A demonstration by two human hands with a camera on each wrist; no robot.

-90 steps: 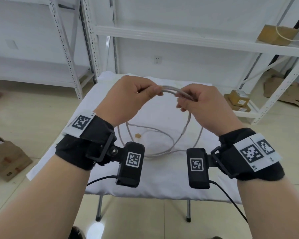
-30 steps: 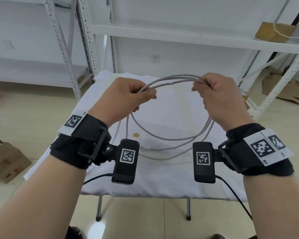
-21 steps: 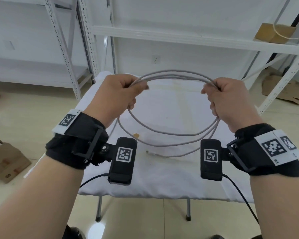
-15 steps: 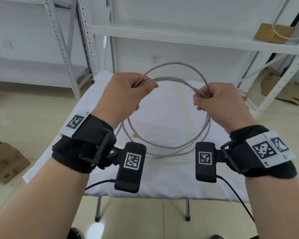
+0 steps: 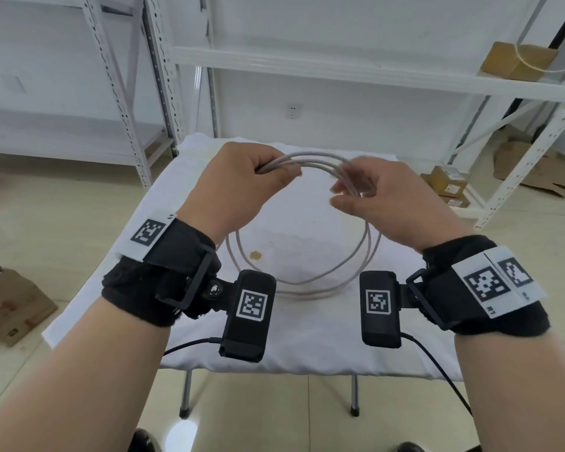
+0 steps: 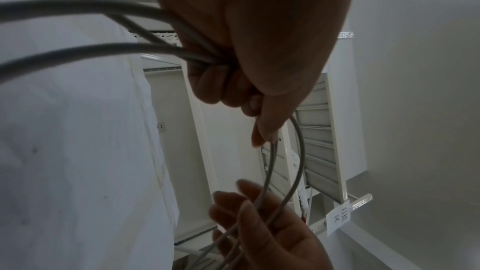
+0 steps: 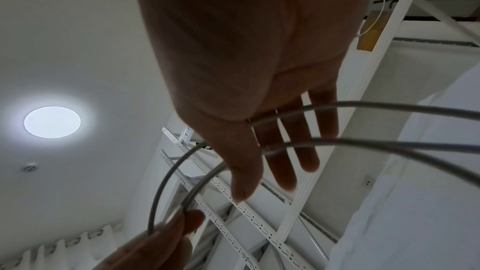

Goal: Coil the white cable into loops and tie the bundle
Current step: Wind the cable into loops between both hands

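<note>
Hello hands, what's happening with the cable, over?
Left hand grips the cable loops. Right hand open, fingers straight against them. Not tied yet. Nothing blocking.

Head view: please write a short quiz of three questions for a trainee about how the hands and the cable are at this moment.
1. True or false: the left hand grips several cable loops together.
2. The right hand is: A) a tight fist; B) open, with cable across its fingers; C) out of view.
3. Short answer: is the bundle tied yet?

Key: 1 true; 2 B; 3 no, no tie is visible.
</note>
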